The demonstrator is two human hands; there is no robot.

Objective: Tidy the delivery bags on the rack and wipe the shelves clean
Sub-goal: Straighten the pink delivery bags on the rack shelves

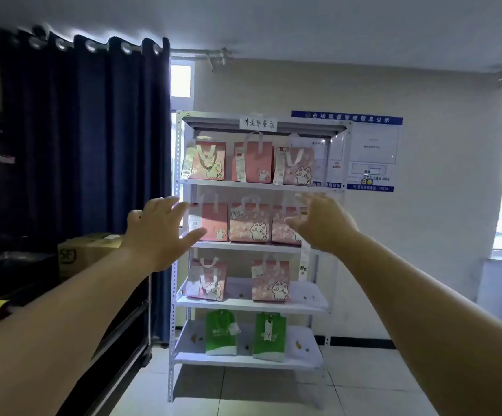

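A white metal rack stands against the wall with several shelves. Pink cat-print delivery bags fill the upper three shelves; the third shelf holds two of them. Two green bags stand on the bottom shelf. Small brown crumbs dot the lower two shelves. My left hand is stretched out with fingers spread, in front of the rack's left post at second-shelf height. My right hand is stretched out too, fingers apart, in front of the rightmost bag of that shelf. Neither hand holds anything.
Dark blue curtains hang left of the rack. A cardboard box sits on a dark counter at the left. A blue-headed notice board hangs on the wall behind the rack's right side. Pale floor tiles lie before the rack.
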